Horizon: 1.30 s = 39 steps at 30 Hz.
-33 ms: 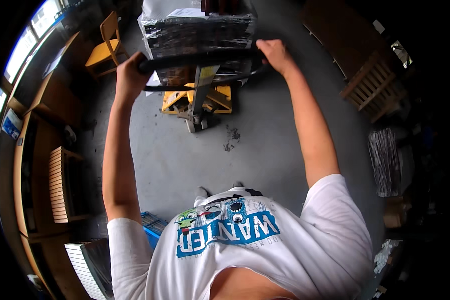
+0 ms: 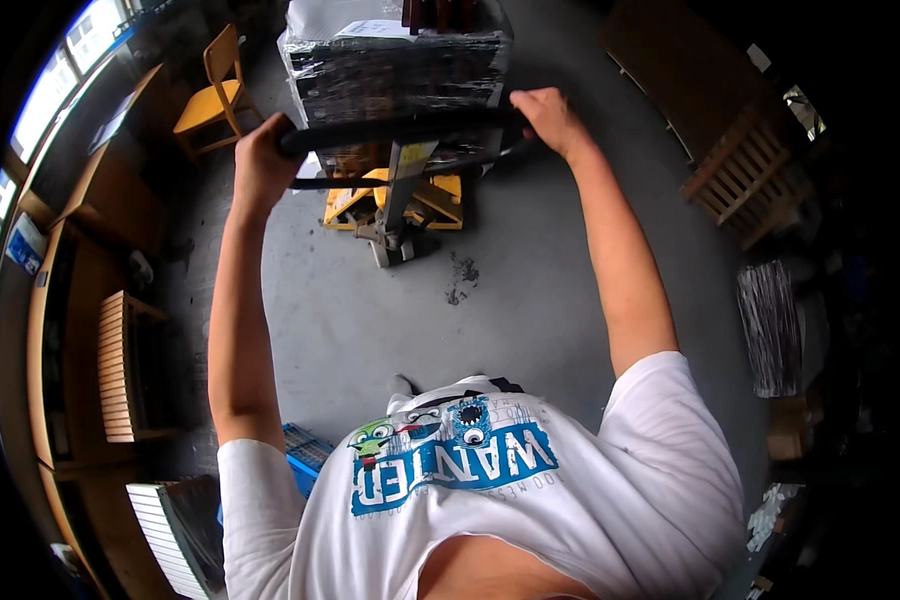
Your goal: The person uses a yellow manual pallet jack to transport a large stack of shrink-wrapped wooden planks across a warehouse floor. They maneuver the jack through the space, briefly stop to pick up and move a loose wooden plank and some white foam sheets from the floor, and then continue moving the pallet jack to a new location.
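Here, both hands grip the black looped handle bar (image 2: 400, 130) of a yellow steel pallet jack (image 2: 395, 200): left hand (image 2: 262, 160) and right hand (image 2: 548, 115) each wrapped tight round an end. Ahead, touching the jack, sits a tall pallet load wrapped in dark plastic film (image 2: 395, 65). Risk: load blocks the view fwd, so it could clip the yellow wooden chair (image 2: 215, 95) nearby, or tip w/ a sharp turn on the grey concrete floor (image 2: 530, 290)

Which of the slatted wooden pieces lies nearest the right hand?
The slatted wooden pallet at upper right, beyond the right hand; the slatted rack stands far left.
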Available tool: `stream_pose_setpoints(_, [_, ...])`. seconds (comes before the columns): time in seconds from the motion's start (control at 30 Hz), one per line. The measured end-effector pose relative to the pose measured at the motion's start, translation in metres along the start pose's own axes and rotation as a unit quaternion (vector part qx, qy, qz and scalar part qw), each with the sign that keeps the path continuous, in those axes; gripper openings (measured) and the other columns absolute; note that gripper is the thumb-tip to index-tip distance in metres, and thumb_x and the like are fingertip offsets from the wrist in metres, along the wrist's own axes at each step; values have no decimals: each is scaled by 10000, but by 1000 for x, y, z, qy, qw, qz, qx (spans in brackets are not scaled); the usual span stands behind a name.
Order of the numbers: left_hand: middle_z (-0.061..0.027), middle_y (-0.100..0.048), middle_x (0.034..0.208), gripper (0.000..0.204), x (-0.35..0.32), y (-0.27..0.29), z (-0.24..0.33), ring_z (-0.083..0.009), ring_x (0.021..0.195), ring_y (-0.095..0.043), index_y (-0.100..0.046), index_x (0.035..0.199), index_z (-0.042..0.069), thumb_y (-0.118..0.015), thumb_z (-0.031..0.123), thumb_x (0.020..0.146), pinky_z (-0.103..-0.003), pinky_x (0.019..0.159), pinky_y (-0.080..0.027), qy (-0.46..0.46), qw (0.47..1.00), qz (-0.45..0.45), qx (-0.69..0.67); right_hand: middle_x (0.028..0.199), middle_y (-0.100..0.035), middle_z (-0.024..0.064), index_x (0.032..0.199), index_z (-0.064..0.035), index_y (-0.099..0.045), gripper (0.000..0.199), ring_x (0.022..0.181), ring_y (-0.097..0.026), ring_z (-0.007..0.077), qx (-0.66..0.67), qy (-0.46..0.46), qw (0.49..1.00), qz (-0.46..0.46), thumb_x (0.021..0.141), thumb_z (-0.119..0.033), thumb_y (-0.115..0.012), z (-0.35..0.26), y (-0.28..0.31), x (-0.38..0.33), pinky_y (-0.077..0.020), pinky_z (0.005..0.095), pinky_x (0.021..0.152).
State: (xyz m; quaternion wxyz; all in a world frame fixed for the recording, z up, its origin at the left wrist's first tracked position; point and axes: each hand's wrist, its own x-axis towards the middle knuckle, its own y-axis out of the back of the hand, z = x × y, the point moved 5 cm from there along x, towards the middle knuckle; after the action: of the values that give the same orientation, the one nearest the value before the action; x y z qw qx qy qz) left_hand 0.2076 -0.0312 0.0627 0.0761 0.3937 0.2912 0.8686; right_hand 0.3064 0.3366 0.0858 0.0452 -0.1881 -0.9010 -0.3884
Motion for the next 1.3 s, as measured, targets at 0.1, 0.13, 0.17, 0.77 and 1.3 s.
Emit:
stream_pose_setpoints(0.1, [-187, -537, 658, 159, -36, -1, 40, -398, 636, -549, -526, 738, 27, -677, 46, 690, -364, 560, -449, 18, 1000, 16, 13, 661, -650, 141, 743, 23, -663, 399, 570, -649, 221, -69, -37, 991, -110, 826, -331, -499, -2, 17, -33, -514, 340, 649])
stream_pose_setpoints(0.13, [-184, -546, 671, 164, -48, -6, 50, -401, 667, -563, -522, 727, 31, -677, 47, 678, -376, 574, -453, 11, 999, 22, 30, 697, -662, 140, 775, 14, -673, 378, 566, -649, 230, -96, -44, 985, -135, 812, -329, -520, 6, 21, -39, -523, 336, 660])
stream_pose_setpoints(0.17, [-164, -511, 652, 163, -62, -11, 67, -326, 611, -506, -521, 737, 25, -668, 5, 670, -339, 561, -440, 2, 999, 24, 44, 657, -646, 130, 736, 23, -661, 366, 547, -635, 219, -98, -52, 981, -157, 814, -303, -514, 13, 25, -47, -508, 326, 626])
stream_pose_setpoints(0.77, [-167, -587, 703, 82, -255, -86, 250, -360, 671, -579, -589, 726, 26, -650, 59, 684, -404, 630, -469, 66, 977, -98, 176, 609, -653, 69, 738, -32, -676, 543, 603, -663, 205, -132, -14, 969, -206, 904, -498, -453, 146, 72, -245, -501, 351, 745])
stream_pose_setpoints(1.3, [-156, -623, 824, 104, -373, -114, 349, -365, 855, -599, -609, 729, 62, -574, 5, 648, -443, 751, -495, 127, 978, -12, 167, 639, -669, 83, 688, -66, -703, 528, 729, -669, 235, -198, -32, 952, -231, 828, -487, -417, 201, 112, -361, -480, 352, 820])
